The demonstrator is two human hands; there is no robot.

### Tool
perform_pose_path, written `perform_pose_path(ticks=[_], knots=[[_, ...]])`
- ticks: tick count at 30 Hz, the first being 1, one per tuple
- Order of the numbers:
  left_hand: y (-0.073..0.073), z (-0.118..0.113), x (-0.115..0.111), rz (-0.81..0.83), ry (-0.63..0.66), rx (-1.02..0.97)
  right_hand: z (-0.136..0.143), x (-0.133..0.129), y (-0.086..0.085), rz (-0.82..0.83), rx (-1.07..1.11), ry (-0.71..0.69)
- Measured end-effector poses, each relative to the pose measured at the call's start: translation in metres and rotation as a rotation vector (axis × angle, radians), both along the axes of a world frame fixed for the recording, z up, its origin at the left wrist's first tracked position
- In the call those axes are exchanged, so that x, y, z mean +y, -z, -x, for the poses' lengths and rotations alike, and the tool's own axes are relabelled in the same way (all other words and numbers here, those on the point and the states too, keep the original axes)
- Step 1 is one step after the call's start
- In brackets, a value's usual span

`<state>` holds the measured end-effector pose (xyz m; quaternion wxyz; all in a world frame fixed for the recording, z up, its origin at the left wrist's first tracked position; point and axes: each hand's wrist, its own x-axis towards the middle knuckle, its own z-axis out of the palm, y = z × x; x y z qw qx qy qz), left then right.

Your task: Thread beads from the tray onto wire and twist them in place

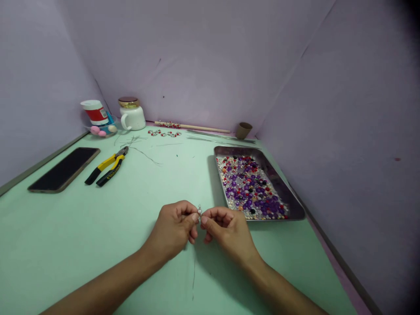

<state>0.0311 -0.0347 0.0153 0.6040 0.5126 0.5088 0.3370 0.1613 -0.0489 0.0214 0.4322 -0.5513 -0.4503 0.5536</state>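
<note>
The small beaded wire piece [200,210] looks very light, likely a few beads on thin wire that bends readily and holds its bend; a hard squeeze or sharp kink could spoil it. The smooth beads may slip or roll under the fingers, so the best hold is a fingertip pinch on the wire close beside a bead, where both hands have it. The left hand [172,227] pinches it from one side between thumb and forefinger, the right hand [228,229] from the other, the two almost meeting above the desk [157,280], just beyond the near left corner of the bead tray [300,215].

In looks it is tiny, pale and glinting: a whitish bead stands out above the fingertips, with a smaller clear or silvery one at the top and another shiny bit between the thumbs. At this size I can't be sure how many beads there are. A thin dark wire [194,280] shows below the hands; whether it joins the piece is unclear.
</note>
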Motion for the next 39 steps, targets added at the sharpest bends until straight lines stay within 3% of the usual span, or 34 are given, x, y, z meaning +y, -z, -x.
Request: perform_pose_path(ticks=[8, 21, 30, 39], knots=[[-0.005, -0.001, -0.003, -0.018, 0.005, 0.062, -0.001, -0.001, 0.002, -0.061, -0.024, -0.025], [-0.011, 0.003, 0.0, -0.047, 0.08, 0.012, 0.0, -0.002, 0.004, -0.003, 0.204, -0.089], [0.0, 0.003, 0.003, 0.109, 0.037, -0.262, 0.0, 0.0, 0.011, 0.081, 0.405, -0.104], [0.003, 0.007, 0.006, 0.046, 0.077, -0.178, 0.002, 0.001, 0.017, 0.055, 0.32, -0.063]])
